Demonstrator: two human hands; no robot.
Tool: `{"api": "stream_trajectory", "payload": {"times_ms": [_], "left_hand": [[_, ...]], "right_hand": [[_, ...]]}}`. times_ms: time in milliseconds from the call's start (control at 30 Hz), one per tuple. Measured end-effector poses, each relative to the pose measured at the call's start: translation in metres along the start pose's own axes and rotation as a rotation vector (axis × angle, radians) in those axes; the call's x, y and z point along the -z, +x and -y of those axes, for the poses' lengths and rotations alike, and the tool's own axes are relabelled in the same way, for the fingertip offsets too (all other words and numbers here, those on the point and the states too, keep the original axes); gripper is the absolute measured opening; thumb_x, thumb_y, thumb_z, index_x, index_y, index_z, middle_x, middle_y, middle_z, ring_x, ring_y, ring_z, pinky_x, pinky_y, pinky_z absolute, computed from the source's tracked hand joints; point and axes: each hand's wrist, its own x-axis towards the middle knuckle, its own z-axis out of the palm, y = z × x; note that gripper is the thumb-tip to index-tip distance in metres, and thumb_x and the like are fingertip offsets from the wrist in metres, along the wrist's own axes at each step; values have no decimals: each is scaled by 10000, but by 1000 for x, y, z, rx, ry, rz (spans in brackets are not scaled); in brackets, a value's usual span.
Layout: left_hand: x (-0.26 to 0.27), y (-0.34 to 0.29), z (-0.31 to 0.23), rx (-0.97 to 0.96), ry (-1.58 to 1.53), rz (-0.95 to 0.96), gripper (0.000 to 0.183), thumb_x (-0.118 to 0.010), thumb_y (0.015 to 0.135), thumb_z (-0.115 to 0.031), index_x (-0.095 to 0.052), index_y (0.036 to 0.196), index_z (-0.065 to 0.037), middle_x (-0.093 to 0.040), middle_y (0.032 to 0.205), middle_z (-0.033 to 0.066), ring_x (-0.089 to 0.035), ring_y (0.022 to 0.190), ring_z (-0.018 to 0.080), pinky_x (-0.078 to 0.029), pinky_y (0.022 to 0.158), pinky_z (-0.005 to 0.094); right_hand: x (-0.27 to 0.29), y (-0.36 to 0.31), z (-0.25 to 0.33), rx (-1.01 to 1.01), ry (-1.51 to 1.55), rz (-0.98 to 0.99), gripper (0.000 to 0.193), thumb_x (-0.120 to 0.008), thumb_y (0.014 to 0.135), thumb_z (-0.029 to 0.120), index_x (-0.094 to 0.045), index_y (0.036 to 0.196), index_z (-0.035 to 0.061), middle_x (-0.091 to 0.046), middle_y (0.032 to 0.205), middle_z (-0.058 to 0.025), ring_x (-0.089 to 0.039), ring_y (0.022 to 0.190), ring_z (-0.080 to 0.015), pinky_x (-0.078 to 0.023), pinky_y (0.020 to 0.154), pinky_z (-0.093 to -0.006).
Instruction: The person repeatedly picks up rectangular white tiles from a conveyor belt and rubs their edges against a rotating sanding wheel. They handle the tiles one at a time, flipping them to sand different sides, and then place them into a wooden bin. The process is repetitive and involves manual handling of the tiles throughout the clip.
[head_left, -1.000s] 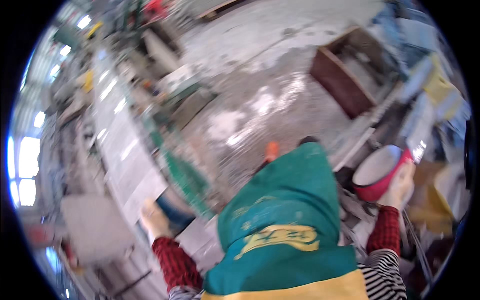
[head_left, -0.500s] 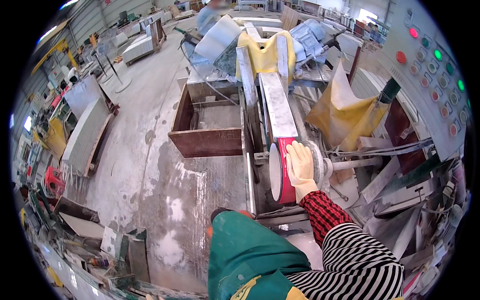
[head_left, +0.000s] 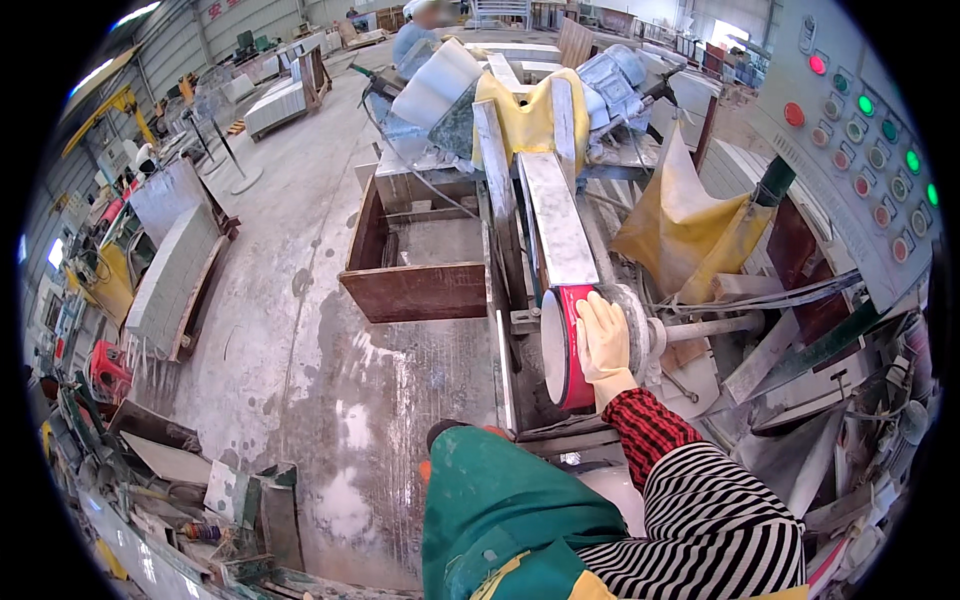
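My right hand, in a pale cream glove, lies with its fingers stretched out along the top of a red-banded roller. The palm side rests on the band, and the wrist comes in from the lower right in a red-and-black checked cuff. A long pale stone strip lies on the machine bed, its near end close against the roller. Farther up, the strip passes under a yellow sheet between two upright bars. My left hand is out of the picture.
A control panel with lit green and red buttons hangs at the upper right. Yellow cloth drapes beside the machine. Left of the bed stands a brown open-topped box. Stacked slabs stand at left; a person is far back.
The whole view has shifted slightly, so the machine sits a little lower in the picture. My right hand stays on the red-banded roller.
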Motion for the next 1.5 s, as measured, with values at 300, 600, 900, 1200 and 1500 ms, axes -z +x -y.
{"api": "stream_trajectory", "payload": {"times_ms": [300,600,900,1200,1500], "left_hand": [[1,1,0,67,-43,64,422,-674,986,-339,-709,1278,-36,-574,1407,324,-441,1395,480,-346,1175,563],[14,3,-13,40,-28,39,371,-678,990,-321,-727,1215,-31,-561,1399,339,-427,1401,479,-345,1171,570],[7,1,-5,11,-88,-8,365,-697,978,-320,-728,1205,-35,-558,1389,346,-445,1371,493,-373,1137,597],[2,-6,-16,311,-673,-136,373,-703,969,-314,-730,1214,-33,-576,1384,334,-477,1345,482,-384,1143,565],[4,5,-28,341,-650,-11,397,-638,1012,-292,-691,1298,-21,-543,1445,347,-468,1381,472,-358,1177,519]], "right_hand": [[-1,-12,2,-28,-9,35,270,-644,912,111,-637,1158,0,-625,1203,-202,-600,1101,-383,-439,949,-495],[-5,-30,0,-79,-29,67,344,-628,939,159,-638,1250,12,-613,1314,-230,-581,1216,-406,-403,1076,-550],[-2,-39,4,-66,-49,34,358,-616,947,178,-636,1263,11,-611,1316,-228,-577,1220,-406,-396,1083,-551],[19,9,5,-158,23,185,253,-701,905,232,-695,1059,31,-672,1030,-153,-616,986,-372,-446,940,-470],[-45,83,-18,-667,-65,517,831,-869,727,480,-519,1359,69,-486,1369,-219,-508,1266,-457,-470,1043,-525]]}}
